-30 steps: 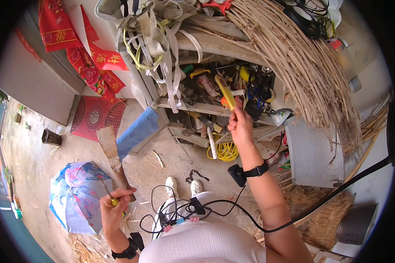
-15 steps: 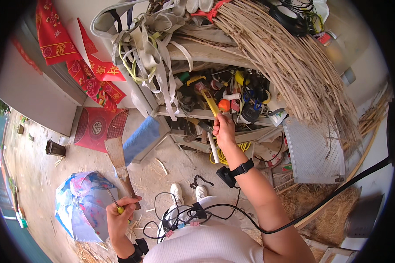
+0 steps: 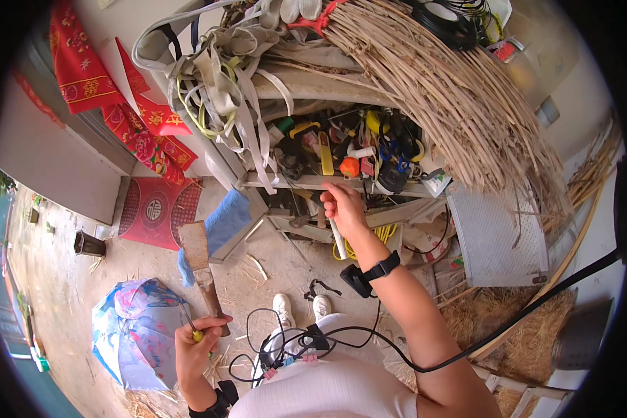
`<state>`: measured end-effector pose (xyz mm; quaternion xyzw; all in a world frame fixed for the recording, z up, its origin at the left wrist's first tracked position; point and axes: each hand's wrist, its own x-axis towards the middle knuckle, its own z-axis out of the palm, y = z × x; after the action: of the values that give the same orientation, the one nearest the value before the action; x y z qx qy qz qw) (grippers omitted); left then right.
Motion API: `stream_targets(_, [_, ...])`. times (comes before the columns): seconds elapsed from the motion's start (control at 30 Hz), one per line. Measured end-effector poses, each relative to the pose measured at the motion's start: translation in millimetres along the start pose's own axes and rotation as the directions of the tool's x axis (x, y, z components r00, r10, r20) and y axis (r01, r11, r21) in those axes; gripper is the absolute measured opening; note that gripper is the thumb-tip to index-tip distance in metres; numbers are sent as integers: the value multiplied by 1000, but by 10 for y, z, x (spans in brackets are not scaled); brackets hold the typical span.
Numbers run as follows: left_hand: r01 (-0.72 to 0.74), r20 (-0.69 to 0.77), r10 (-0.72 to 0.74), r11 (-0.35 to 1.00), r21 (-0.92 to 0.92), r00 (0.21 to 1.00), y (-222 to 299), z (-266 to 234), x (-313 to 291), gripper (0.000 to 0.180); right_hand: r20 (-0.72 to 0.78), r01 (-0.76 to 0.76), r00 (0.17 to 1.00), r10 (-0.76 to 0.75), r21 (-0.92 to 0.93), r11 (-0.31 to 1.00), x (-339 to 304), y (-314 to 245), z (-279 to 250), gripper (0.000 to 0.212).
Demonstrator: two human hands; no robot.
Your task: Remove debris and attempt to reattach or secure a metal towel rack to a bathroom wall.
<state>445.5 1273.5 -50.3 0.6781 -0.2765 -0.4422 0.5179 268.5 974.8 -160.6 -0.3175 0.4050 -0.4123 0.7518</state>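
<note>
My left hand (image 3: 196, 348) is closed around the dark wooden handle of a cleaver (image 3: 196, 251) with a broad, rust-stained blade pointing up and away. The same hand also grips a thin screwdriver (image 3: 197, 335) with a yellow handle. My right hand (image 3: 344, 209) hovers in front of a cluttered shelf (image 3: 306, 182), fingers loosely bent and apart, holding nothing that shows. Just beyond it, a yellow-handled tool (image 3: 326, 155) lies among the clutter, beside an orange round object (image 3: 350, 167). A white tube (image 3: 338, 240) sticks out below my right hand.
A bundle of dry stalks (image 3: 439, 90) and pale straps (image 3: 240, 90) cover the shelf top. A blue towel (image 3: 228, 221) hangs at its left side. An open floral umbrella (image 3: 136, 334) stands on the floor at left. Black cables (image 3: 411, 362) cross my body.
My right hand has let go of the yellow-handled tool, which now lies on the shelf, and has drawn back slightly left. My left hand has moved a little right with the cleaver and screwdriver.
</note>
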Motion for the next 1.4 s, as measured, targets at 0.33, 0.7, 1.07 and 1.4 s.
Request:
stream_targets(0.33, [19, 231, -45, 994, 111, 972, 107, 281, 217, 10, 642, 119, 736, 215, -436, 892, -846, 92, 169, 25])
stream_targets(0.7, [-3, 512, -113, 975, 220, 852, 279, 846, 500, 12, 650, 150, 751, 116, -340, 929, -1221, -61, 206, 24])
stream_targets(1.07, [46, 279, -67, 995, 84, 958, 201, 680, 447, 14, 298, 290, 944, -139, -553, 781, -542, -302, -116, 20])
stream_targets(1.4, [135, 50, -136, 991, 13, 989, -31, 281, 306, 15, 200, 127, 979, -44, -425, 896, -9, -441, 218, 26])
